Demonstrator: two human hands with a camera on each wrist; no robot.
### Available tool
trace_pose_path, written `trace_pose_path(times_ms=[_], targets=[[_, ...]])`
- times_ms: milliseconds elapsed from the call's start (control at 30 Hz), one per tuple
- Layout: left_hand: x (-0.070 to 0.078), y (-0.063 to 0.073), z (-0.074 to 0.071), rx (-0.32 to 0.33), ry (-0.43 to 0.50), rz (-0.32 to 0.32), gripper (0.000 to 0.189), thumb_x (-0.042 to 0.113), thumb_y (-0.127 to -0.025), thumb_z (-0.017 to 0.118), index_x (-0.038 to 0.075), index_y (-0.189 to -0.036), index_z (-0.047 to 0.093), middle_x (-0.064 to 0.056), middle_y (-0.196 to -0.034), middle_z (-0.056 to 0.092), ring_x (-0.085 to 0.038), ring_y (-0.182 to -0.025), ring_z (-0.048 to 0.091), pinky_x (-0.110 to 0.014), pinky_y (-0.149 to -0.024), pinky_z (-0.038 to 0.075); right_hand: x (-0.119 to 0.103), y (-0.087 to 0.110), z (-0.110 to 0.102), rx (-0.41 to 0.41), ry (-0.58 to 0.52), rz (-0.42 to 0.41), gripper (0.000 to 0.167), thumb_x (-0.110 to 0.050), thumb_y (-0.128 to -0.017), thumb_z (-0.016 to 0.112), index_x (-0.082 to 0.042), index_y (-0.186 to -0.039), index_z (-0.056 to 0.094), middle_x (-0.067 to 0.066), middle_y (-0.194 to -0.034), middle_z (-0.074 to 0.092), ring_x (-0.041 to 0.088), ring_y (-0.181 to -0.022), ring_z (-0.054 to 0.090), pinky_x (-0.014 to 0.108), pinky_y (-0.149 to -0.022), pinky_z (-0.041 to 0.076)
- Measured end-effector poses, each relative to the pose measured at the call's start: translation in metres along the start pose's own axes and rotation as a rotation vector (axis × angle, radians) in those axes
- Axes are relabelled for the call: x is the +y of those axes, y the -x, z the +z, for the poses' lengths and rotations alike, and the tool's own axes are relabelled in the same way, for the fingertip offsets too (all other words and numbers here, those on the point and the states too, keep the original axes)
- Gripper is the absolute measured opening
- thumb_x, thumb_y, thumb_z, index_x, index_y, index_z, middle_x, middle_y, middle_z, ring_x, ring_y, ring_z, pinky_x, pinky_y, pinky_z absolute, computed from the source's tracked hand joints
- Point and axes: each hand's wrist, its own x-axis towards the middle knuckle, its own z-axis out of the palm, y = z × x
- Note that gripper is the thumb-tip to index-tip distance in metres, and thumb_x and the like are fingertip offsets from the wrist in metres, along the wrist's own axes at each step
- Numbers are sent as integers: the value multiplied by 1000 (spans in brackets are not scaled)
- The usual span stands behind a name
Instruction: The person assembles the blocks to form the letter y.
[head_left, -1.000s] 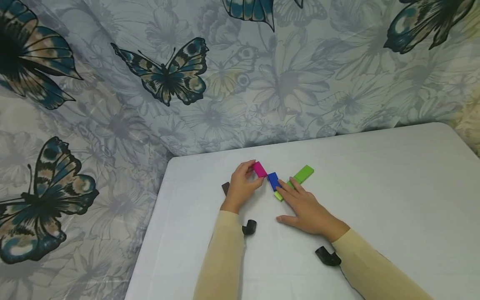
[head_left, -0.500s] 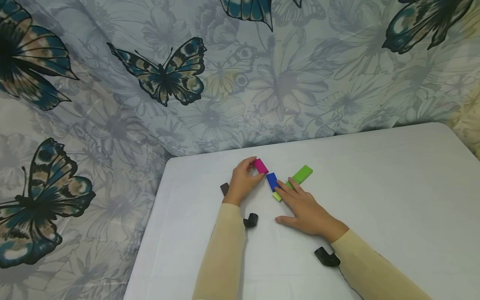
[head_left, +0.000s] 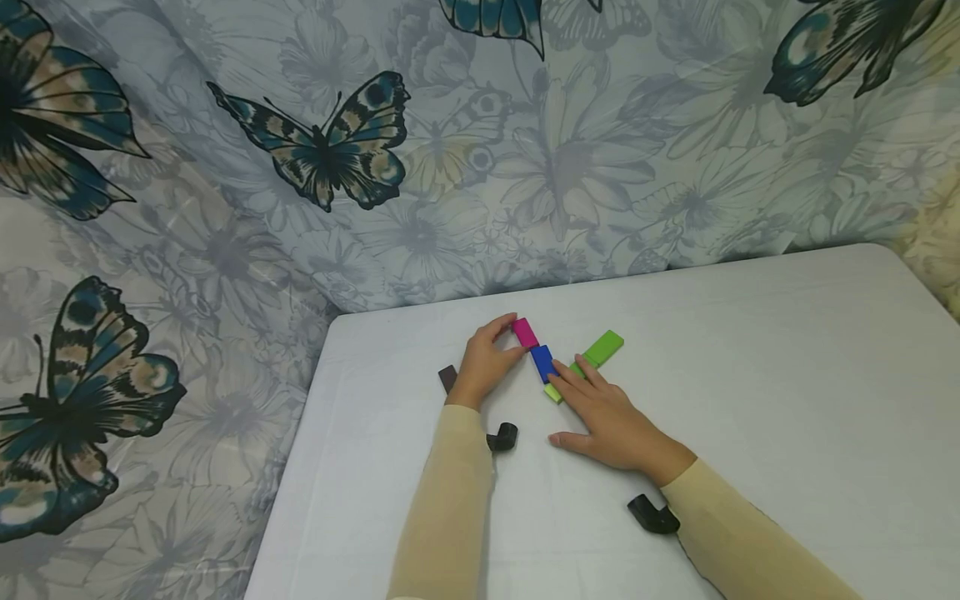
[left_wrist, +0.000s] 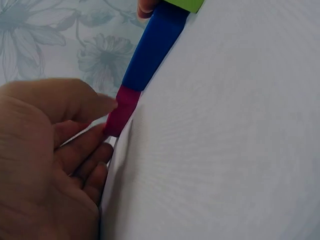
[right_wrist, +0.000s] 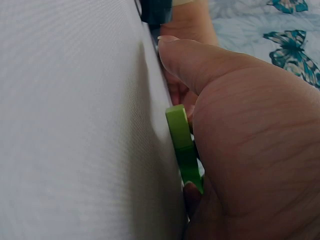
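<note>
While a dark brown rectangular block (head_left: 447,377) lies nearest the left edge of the white cloth-covered table (head_left: 750,400), partly hidden by the wrist, the left hand (head_left: 483,367) pinches a magenta rectangular block (head_left: 525,332) between thumb and fingertips. That block sits near the table's far edge, toward the far left corner; its long axis slants, one end toward the far edge and leftward, the other nearward and right. It looks plain, smooth and straight-edged. Its near end meets a deep blue rectangular block (head_left: 543,364), which carries on in nearly the same line. Next, a strip of bright green rectangular pieces (head_left: 604,346), paler at its near end, slants the other way, its far end toward the far edge and rightward. Over the blue and green, the right hand (head_left: 611,425) rests extended fingers, gripping nothing, its thumb spread toward the near edge.
</note>
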Motion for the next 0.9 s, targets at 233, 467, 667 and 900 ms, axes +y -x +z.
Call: trace_pose_path(times_ms=[233,467,667,900], targets=[[-2,-2,4,12,33,27,60,1,-95,72,15,-153,65,-2,-150,65,-19,-144,54,-39,-122,37,-1,0,-1,2,-2,7,94,-53,-98,80,-4,-168,41,9,-179,24,42,-164,7,79,-116,28],[2,-3,9,42,57,30,61,-3,-95,75,12,-153,64,-6,-146,66,-20,-137,60,-33,-117,42,-2,0,-1,2,-7,11,94,-52,-98,80,-4,-168,41,9,-178,25,43,-164,7,79,-115,28],[2,-4,11,44,63,44,58,-3,-96,76,12,-152,64,-4,-145,68,-18,-136,61,-32,-116,43,-2,0,-2,2,-13,7,94,-52,-97,80,-4,-167,41,10,-178,25,43,-164,7,78,-116,28],[3,-5,12,26,81,65,56,-3,-96,76,10,-150,65,-4,-145,68,-17,-137,60,-29,-116,42,-3,0,-3,2,-16,2,93,-51,-97,80,-3,-167,41,9,-178,25,43,-164,8,78,-115,29]])
